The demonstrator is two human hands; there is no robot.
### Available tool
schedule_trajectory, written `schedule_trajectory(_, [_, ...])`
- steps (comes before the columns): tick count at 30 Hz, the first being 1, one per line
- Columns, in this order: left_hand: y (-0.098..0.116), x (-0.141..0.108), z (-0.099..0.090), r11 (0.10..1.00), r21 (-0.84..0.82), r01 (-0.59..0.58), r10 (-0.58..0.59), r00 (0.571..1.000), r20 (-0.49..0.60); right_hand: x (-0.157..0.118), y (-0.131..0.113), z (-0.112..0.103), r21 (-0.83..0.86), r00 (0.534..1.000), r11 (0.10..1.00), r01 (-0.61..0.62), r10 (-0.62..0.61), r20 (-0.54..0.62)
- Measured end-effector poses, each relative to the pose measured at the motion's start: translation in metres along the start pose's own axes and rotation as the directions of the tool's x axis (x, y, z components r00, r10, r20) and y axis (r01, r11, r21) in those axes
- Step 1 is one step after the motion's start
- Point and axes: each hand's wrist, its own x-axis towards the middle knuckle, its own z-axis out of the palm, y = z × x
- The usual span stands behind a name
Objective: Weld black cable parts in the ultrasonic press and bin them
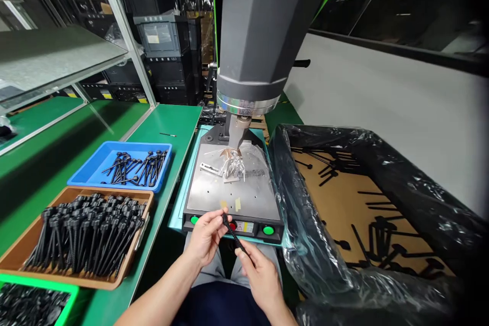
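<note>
Between my two hands, in front of the machine, is a thin black cable tie [234, 234] with a ribbed strap, held at a slant. My left hand [206, 237] pinches its upper end between thumb and fingertips. The fingers of my right hand [260, 270] are closed around its lower end. Just beyond my hands stands a press-like machine with a flat metal plate [206, 191]. Its grey horn [237, 130] points down to a small fixture [231, 165] wrapped in clear film. Green buttons [268, 230] sit on the front of the base.
To the left, a green bench [168, 122] carries a blue tray [87, 170] and a brown tray [126, 277] of similar black ties, plus a green bin [72, 298] of small black parts. On the right stands a plastic-lined box [317, 193] with scattered ties. The grey machine head [255, 25] hangs overhead.
</note>
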Motion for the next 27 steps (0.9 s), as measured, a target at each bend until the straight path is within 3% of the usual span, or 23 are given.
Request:
schedule_trajectory(6, [-0.006, -0.007, -0.003, 0.922, 0.307, -0.234, 0.218, 0.972, 0.088, -0.003, 0.006, 0.011, 0.123, 0.995, 0.992, -0.009, -0.003, 0.098])
schedule_trajectory(13, [0.002, -0.003, 0.004, 0.79, 0.519, -0.326, 0.227, 0.943, 0.245, 0.007, -0.011, 0.017, 0.333, 0.941, 0.943, -0.01, -0.103, 0.322])
schedule_trajectory(18, [-0.009, -0.007, 0.009, 0.818, 0.536, -0.207, 0.08, 0.965, 0.251, 0.026, -0.025, 0.016, 0.604, 0.981, 0.787, -0.123, 0.006, 0.192])
schedule_trajectory(20, [-0.013, -0.008, 0.009, 0.826, 0.528, -0.197, 0.068, 0.965, 0.253, 0.032, -0.027, 0.014, 0.593, 0.984, 0.796, -0.122, 0.016, 0.18])
schedule_trajectory(23, [-0.013, 0.0, 0.005, 0.803, 0.534, -0.263, 0.145, 0.957, 0.253, 0.04, -0.028, 0.009, 0.553, 0.984, 0.824, -0.122, 0.027, 0.177])
schedule_trajectory(25, [-0.01, 0.013, 0.001, 0.834, 0.497, -0.239, 0.169, 0.969, 0.181, 0.047, -0.028, 0.005, 0.551, 0.991, 0.826, -0.115, 0.06, 0.116])
schedule_trajectory(27, [-0.005, 0.033, -0.002, 0.922, 0.363, -0.133, 0.122, 0.991, 0.054, 0.056, -0.029, 0.001, 0.545, 0.994, 0.832, -0.105, 0.093, 0.05])
